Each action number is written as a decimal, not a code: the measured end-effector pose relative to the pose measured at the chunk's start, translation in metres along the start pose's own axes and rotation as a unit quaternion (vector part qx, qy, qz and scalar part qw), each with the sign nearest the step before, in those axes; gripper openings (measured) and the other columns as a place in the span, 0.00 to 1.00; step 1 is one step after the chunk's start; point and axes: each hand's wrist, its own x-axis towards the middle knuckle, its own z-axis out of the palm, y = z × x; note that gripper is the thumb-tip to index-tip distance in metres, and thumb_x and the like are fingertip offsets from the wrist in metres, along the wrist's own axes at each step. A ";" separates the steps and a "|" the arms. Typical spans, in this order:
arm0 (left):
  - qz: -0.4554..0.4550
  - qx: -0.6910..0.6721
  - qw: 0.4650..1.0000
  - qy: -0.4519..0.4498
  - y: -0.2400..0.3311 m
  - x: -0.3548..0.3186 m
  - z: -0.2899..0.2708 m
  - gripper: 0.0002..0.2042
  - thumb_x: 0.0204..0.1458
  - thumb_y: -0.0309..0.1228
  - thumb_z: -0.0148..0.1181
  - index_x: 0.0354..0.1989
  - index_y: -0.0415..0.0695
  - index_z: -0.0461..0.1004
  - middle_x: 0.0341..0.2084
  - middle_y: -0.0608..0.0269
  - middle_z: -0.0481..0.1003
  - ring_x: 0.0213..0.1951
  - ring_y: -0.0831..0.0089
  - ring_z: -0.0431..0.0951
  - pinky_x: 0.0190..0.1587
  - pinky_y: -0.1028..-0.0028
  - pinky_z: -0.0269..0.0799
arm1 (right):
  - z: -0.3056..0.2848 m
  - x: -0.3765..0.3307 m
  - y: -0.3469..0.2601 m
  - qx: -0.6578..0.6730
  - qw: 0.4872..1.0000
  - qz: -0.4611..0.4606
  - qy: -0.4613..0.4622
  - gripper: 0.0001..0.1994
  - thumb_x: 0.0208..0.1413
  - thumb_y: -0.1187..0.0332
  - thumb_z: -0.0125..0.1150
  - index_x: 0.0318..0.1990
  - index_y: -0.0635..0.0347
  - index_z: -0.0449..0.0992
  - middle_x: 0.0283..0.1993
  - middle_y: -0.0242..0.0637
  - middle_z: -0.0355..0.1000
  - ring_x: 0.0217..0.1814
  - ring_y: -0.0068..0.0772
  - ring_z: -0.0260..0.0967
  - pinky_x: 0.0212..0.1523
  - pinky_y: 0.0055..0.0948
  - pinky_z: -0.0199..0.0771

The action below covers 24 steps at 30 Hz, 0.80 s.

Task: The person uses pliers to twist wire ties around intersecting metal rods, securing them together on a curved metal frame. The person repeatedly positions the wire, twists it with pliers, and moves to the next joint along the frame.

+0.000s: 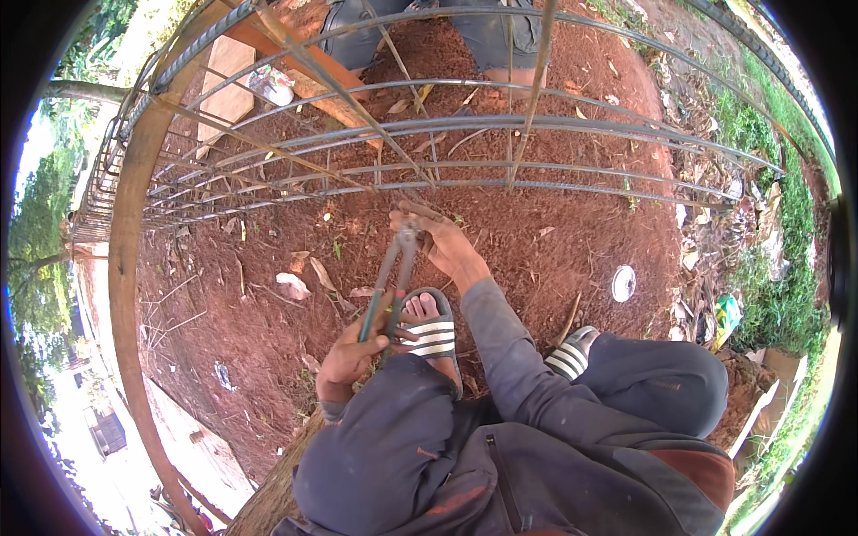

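My left hand [350,350] is closed around the greenish handles of a pair of pincers [407,239], whose jaws point up toward the rebar cage [438,183]. The handles sit slightly apart. My right hand [440,241] is beside the pincers' head, just below the cage's nearest bar, with its fingers curled together. Blur hides whether those fingers pinch a wire or rest on the tool. The cage is made of long grey bars crossed by thinner rods and stretches across the upper half of the view.
A wooden post [125,268] bends along the left. Behind the cage is another person's legs [496,36], near an orange-brown board [331,98]. Reddish soil [536,268] holds leaves and litter. My striped sandals [431,338] are below the cage; grass [786,286] lies right.
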 end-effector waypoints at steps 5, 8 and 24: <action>-0.020 0.346 0.897 0.276 -0.036 0.001 -0.063 0.36 0.52 0.29 0.61 0.71 0.41 0.55 0.57 0.46 0.70 0.52 0.52 0.76 0.55 0.60 0.73 | -0.002 -0.016 -0.024 -0.134 0.988 0.082 -0.015 0.18 0.64 0.63 0.59 0.55 0.66 0.75 0.48 0.44 0.79 0.44 0.32 0.80 0.42 0.32 0.84; 0.033 0.563 0.704 0.432 -0.035 -0.004 -0.070 0.30 0.54 0.28 0.59 0.68 0.44 0.61 0.60 0.47 0.68 0.55 0.50 0.73 0.56 0.60 0.70 | 0.012 -0.007 -0.035 -0.271 0.950 0.148 -0.053 0.16 0.63 0.62 0.60 0.51 0.65 0.79 0.41 0.41 0.81 0.34 0.29 0.80 0.34 0.29 0.83; 0.196 0.378 0.897 0.116 0.111 0.093 0.049 0.13 0.56 0.32 0.64 0.47 0.39 0.78 0.32 0.67 0.78 0.34 0.81 0.74 0.39 0.76 0.70 | 0.127 -0.048 -0.206 -0.779 0.561 0.106 -0.259 0.23 0.51 0.51 0.67 0.49 0.57 0.82 0.34 0.35 0.80 0.31 0.28 0.75 0.35 0.31 0.75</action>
